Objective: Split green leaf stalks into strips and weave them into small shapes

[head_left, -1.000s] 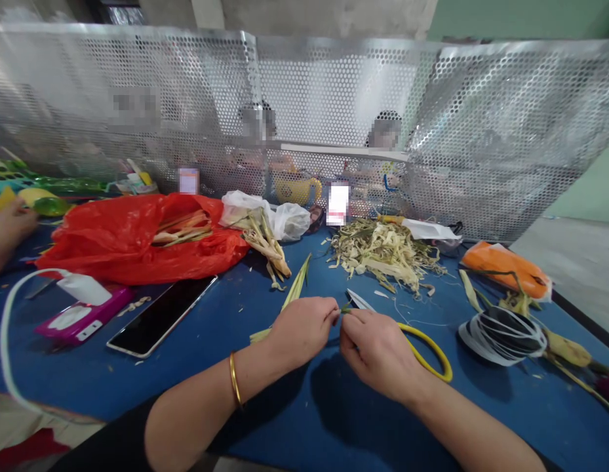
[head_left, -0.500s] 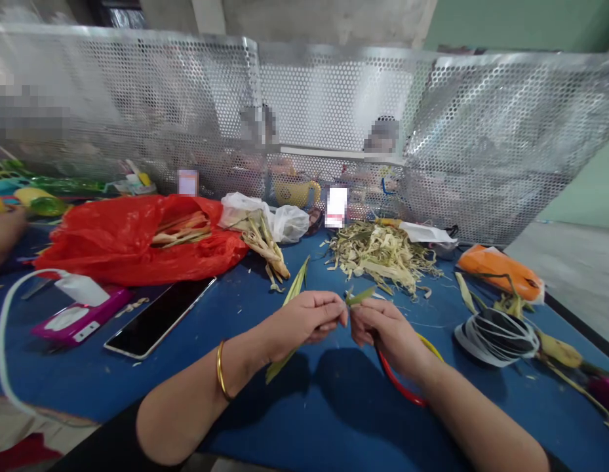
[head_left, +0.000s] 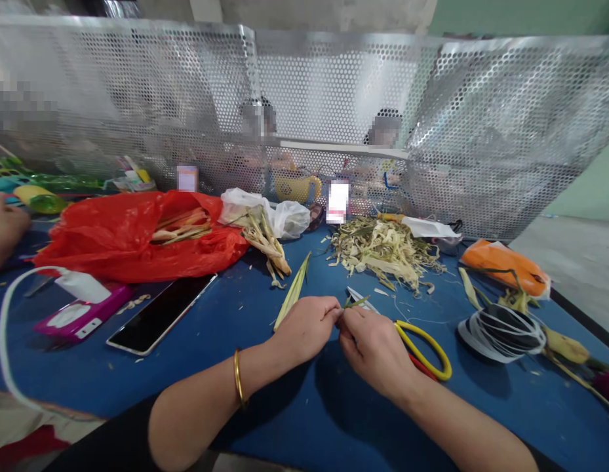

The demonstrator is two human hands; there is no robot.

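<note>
My left hand [head_left: 311,328] and my right hand [head_left: 368,337] meet above the middle of the blue table [head_left: 279,426]. Both have closed fingers around a small green leaf strip [head_left: 356,302], whose tip sticks out above my right hand; the rest is hidden by the fingers. Scissors with yellow and red handles [head_left: 444,367] lie beneath and beside my right hand, blades pointing away. A long pale green leaf [head_left: 294,292] rests on the table just beyond my left wrist.
A red plastic bag [head_left: 102,236], a phone [head_left: 161,314] and a purple power strip [head_left: 82,321] are at left. Leaf shreds [head_left: 383,249] lie at the back; a spool of white cord [head_left: 501,333] and an orange packet [head_left: 505,267] at right. A person's hand [head_left: 6,226] shows far left.
My hands have come together and turned, with the leaf strip now mostly covered. My right hand has moved left, showing more of the scissors.
</note>
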